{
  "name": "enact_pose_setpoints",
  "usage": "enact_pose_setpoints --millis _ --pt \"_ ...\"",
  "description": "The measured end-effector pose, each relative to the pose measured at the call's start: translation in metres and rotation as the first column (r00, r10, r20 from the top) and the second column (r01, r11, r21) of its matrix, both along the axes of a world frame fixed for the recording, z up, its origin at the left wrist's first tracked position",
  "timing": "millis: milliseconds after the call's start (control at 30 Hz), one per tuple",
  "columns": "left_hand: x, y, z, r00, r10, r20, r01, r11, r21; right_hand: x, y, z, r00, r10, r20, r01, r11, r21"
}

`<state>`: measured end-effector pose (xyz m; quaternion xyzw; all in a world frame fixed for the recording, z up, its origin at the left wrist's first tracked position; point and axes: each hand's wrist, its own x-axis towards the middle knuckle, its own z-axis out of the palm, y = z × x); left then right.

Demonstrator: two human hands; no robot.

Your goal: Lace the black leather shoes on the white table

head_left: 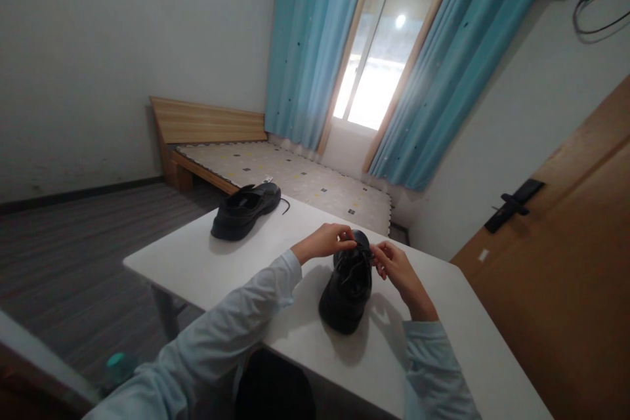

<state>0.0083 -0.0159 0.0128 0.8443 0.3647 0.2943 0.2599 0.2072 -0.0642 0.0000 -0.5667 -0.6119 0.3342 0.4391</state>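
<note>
A black lace-up shoe (346,289) stands on the white table in front of me, its heel toward me and its toe pointing away. My left hand (327,241) reaches over the shoe's left side, fingers pinched at the black shoelace (358,251) near the toe. On the other side, my right hand (394,266) has thumb and fingers closed at the right edge of the lacing. The thin lace is dark against the shoe, so its exact path between the fingers is hard to see. Another black shoe (246,213) rests farther left, a loose lace end beside its toe.
The white table (187,261) reaches from the left to the lower right. Behind it stands a bed with a patterned mattress (295,177). Blue curtains (315,46) frame the window, and a wooden door (556,262) is at right. A green-capped bottle (117,364) is at lower left.
</note>
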Motion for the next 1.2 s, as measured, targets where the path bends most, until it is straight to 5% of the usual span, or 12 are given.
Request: enact_pose_setpoints --millis 233,400,667,833,1000,1200 --pt "0.012 0.004 -0.012 0.999 -0.016 0.041 0.011 0.993 0.118 -0.011 0.002 -0.005 0.987 -0.048 0.152 0.036 0.996 0.083" --pt "0.014 0.002 -0.010 0.991 -0.016 0.136 -0.001 0.993 0.122 -0.011 -0.003 -0.002 0.990 0.017 -0.141 -0.013 1.000 0.024" --pt "0.023 0.003 -0.016 0.871 -0.027 0.490 0.136 0.973 -0.188 -0.017 -0.006 -0.005 0.817 -0.101 -0.567 0.058 0.994 -0.092" --pt "0.024 -0.002 -0.018 0.755 -0.074 0.651 0.326 0.904 -0.275 -0.019 -0.008 -0.005 0.741 -0.172 -0.649 0.086 0.983 -0.162" --pt "0.022 -0.003 -0.019 0.688 -0.182 0.702 0.461 0.857 -0.229 -0.020 -0.008 -0.006 0.779 -0.105 -0.618 0.036 0.992 -0.123" --pt "0.018 0.002 -0.018 0.797 -0.182 0.576 0.333 0.928 -0.168 -0.019 -0.008 -0.007 0.835 -0.025 -0.550 -0.024 0.996 -0.082"
